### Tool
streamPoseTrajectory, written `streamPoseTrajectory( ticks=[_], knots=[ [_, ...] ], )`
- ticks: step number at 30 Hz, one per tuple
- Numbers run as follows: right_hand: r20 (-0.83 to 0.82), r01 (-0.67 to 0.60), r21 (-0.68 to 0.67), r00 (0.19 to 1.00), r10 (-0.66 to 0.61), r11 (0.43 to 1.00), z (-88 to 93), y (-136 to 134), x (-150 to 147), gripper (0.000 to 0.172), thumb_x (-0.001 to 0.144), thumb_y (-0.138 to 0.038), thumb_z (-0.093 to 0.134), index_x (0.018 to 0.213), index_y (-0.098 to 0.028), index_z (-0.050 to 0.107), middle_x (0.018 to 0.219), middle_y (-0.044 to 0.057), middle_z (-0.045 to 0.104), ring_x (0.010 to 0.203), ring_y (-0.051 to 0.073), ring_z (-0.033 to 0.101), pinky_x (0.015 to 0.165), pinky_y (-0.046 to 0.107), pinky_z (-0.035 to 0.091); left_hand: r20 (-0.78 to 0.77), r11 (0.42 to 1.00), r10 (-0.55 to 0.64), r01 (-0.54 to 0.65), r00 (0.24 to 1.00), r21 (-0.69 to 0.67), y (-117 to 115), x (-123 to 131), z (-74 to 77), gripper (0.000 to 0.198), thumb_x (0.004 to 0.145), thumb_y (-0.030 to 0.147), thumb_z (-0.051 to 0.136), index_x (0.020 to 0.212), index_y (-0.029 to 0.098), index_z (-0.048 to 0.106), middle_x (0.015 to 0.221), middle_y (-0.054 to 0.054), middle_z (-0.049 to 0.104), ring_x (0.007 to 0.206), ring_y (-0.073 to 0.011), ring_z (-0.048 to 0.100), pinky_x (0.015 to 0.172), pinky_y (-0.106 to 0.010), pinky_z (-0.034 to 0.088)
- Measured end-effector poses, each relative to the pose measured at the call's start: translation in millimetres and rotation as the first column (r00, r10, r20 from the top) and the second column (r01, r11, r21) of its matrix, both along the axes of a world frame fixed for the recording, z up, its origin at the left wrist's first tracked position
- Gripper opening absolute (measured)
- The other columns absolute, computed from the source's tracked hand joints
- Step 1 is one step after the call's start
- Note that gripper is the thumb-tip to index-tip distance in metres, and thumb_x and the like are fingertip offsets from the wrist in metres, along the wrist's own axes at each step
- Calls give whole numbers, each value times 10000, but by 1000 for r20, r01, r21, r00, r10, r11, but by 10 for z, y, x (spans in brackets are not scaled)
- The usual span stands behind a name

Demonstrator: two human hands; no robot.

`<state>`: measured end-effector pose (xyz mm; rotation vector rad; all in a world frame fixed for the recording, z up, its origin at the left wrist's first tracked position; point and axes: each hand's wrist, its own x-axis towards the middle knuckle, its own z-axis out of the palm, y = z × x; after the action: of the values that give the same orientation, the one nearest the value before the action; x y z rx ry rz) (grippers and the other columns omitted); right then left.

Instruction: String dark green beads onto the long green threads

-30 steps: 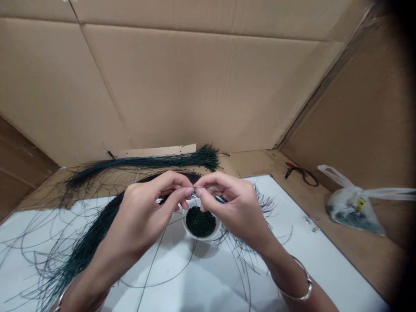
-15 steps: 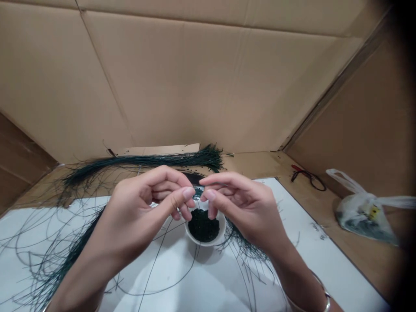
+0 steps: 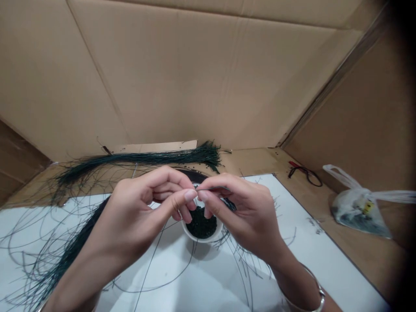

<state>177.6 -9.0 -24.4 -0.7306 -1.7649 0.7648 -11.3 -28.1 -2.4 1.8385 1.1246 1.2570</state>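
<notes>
Dark strand (image 3: 219, 188) sits above the white bowl (image 3: 203, 240), clamped in the fingers of the right hand (image 3: 243, 212), probably near its end for control. Opposite, the left hand (image 3: 144, 212) has thumb and forefinger together, on what is too small to tell; both hands angle inward above the bowl.

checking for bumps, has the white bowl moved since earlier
No, the white bowl keeps its place against the far right corner of the white board.
</notes>
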Motion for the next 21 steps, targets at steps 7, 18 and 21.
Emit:
streamPoseTrajectory(
  ticks=[7,18,21],
  knots=[
    [-320,-327,-423,926,198,845,9,81,22,99,844,-190,809,852,-203,711,644,-39,672,513,94,615,494,208,505,-393,940,202,-66,897,334,-38,-8,-42,104,1005,238,617,965,329,647,764,126,746,609,-56,707,570,-97,518],
    [11,-67,-95,998,69,993,28,21,18,152,987,-227,652,853,-199,719,688,-16,648,595,106,595,591,246,485,-468,909,295,-94,833,406,-73,-11,-68,103,1019,210,599,983,307,600,772,125,741,604,-72,703,597,-141,492],
    [2,-118,-88,993,119,989,23,23,15,155,994,-208,645,857,-186,713,685,-27,626,590,82,574,577,219,460,-472,923,259,-71,843,379,-79,-12,-52,150,1024,164,575,1001,311,596,816,131,743,638,-58,702,658,-131,499]
  ],
)
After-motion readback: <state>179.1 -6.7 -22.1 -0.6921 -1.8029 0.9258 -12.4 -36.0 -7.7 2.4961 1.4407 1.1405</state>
